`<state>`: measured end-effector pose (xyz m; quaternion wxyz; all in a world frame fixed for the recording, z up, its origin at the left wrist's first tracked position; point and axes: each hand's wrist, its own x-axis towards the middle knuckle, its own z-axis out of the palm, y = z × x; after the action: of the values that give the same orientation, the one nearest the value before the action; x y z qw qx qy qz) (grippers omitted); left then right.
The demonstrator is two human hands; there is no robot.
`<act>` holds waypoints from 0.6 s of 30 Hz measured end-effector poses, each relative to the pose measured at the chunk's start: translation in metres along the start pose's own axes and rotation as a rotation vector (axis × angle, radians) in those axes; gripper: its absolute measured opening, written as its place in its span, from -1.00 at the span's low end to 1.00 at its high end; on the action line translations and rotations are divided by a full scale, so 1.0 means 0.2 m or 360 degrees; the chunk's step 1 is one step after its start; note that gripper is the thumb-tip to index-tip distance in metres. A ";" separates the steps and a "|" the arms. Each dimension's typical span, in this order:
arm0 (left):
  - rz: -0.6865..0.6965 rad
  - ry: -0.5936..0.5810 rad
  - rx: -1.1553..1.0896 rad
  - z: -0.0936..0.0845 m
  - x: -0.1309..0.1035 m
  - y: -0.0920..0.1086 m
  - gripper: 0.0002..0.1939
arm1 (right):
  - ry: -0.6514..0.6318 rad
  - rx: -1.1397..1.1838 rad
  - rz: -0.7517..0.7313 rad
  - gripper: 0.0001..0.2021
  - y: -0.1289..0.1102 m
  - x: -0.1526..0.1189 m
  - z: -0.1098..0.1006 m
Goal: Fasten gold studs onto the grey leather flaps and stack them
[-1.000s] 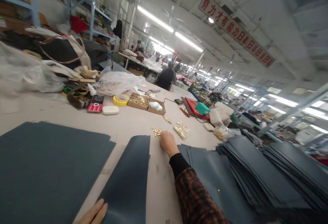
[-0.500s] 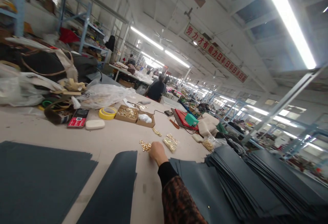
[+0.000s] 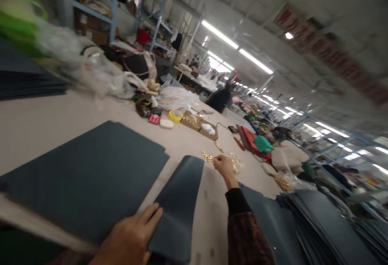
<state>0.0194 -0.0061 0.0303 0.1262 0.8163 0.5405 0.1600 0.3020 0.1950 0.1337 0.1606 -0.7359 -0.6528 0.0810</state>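
Gold pieces (image 3: 207, 157) beside the curled right grip (image 3: 223, 165), contents hidden; left grip (image 3: 133, 230) at dark sheet (image 3: 179, 202), hold unclear.

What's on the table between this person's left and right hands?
In the head view, a narrow dark blue-grey sheet, touched by the left hand, then a strip of pale tabletop before the right hand.

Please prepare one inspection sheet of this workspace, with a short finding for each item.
Surface: pale table, some dark marks visible.
Job's things: narrow dark sheet, gold-coloured pieces.
Clutter: yellow tape roll, red-and-black phone, cardboard boxes.
Hands: left hand on narrow dark sheet; right hand beside gold-coloured pieces, grasp unclear.
Cables: one thin dark cable near the boxes.
Surroundings: shelves, lit lamps, another person beyond the table.
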 end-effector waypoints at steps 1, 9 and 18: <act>-0.0008 -0.0080 -0.0021 -0.05 0.00 0.03 -0.14 | -0.0024 0.0096 -0.0034 -0.77 -0.01 -0.04 0.00; 0.0067 -0.0151 -0.0017 -0.16 0.00 0.06 -0.39 | -0.0880 0.1026 -0.0404 -0.79 -0.33 -0.57 0.18; 0.0164 -0.0066 0.0015 -0.15 -0.02 0.05 -0.66 | -0.1239 0.0635 -0.0560 -0.86 -0.49 -0.68 0.26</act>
<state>0.0142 -0.0120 0.0618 0.1251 0.8467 0.4958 0.1469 0.1743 0.0781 0.1058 0.0535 -0.4838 -0.7509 0.4462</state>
